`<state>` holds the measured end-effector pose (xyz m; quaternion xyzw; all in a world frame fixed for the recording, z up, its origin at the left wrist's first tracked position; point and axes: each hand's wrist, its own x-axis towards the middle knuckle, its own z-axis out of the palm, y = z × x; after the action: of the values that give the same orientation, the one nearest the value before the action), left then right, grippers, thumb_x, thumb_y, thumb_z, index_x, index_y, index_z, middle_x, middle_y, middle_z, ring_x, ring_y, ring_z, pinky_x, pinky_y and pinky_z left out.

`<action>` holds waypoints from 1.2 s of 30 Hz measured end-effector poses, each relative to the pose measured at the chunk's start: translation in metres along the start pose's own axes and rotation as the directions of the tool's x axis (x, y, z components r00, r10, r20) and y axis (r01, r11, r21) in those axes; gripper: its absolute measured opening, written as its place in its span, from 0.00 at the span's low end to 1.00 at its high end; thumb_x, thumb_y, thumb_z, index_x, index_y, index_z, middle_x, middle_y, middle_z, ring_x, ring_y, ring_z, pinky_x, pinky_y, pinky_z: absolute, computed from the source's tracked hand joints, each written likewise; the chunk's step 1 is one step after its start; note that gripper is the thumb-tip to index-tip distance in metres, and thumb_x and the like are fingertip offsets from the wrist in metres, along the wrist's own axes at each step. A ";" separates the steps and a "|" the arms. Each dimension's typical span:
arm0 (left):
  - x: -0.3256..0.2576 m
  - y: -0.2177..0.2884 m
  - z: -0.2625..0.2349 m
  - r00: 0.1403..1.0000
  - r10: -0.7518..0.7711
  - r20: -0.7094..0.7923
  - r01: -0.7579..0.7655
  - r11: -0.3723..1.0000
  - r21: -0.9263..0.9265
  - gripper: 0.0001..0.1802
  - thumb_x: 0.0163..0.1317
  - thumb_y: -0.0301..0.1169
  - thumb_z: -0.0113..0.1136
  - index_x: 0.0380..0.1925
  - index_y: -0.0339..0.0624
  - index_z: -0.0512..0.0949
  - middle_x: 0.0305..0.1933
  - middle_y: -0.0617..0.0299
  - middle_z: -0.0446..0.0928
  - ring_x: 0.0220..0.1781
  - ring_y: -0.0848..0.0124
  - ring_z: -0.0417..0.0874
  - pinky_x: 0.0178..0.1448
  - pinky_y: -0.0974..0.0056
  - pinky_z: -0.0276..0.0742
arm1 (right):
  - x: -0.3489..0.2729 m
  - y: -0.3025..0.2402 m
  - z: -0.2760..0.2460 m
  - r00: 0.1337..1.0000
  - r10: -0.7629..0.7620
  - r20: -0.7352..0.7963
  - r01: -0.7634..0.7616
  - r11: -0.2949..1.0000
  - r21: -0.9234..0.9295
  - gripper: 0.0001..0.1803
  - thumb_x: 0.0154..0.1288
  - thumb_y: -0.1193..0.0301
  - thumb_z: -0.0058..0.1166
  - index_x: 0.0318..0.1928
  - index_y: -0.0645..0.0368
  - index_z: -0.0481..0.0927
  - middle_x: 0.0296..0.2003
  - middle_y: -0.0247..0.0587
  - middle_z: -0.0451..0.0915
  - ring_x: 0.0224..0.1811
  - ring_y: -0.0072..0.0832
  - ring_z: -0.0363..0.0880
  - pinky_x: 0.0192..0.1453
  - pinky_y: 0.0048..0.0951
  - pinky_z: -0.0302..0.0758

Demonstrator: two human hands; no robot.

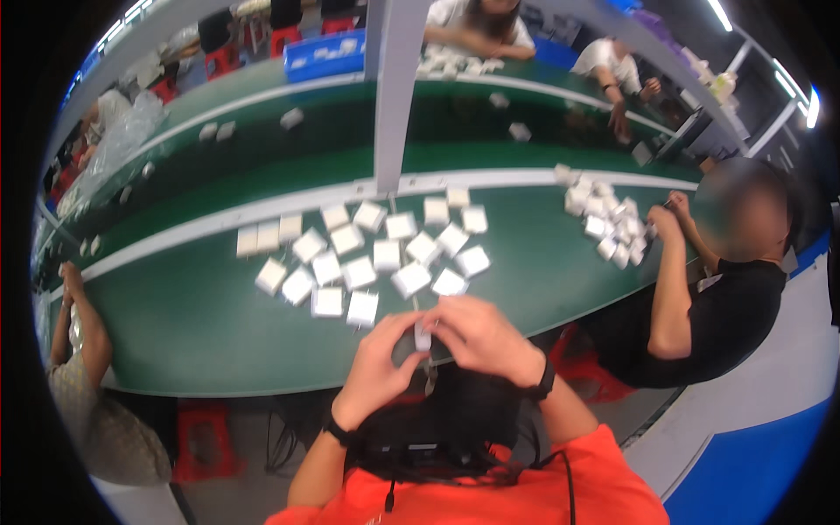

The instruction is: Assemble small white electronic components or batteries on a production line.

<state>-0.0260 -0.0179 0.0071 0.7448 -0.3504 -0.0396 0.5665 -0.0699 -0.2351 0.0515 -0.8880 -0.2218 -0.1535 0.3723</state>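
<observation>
A small white block sits pinched between both hands at the table's near edge, left hand beneath, right hand cupped over it; possibly one already handled. Beyond, some twenty white blocks lie scattered on the green table, seemingly untouched.

Bright, even light w/ ceiling strip lamps glaring at 2 o'clock. Heavy fisheye bend + black vignette at rim. Soft shadows; slight overall blur.
</observation>
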 end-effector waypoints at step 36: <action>0.009 -0.014 0.003 0.998 0.057 -0.018 -0.057 0.998 -0.002 0.35 0.54 0.15 0.76 0.65 0.39 0.83 0.59 0.51 0.88 0.60 0.50 0.88 0.63 0.53 0.84 | 0.001 -0.010 0.005 0.959 0.284 0.003 -0.284 0.959 -0.006 0.07 0.65 0.81 0.66 0.42 0.65 0.82 0.35 0.43 0.82 0.34 0.38 0.83 0.39 0.34 0.80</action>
<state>-0.0137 -0.0238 -0.0032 0.7341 -0.3662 -0.0175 0.5716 -0.0730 -0.2252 0.0547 -0.9120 -0.0927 -0.0973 0.3876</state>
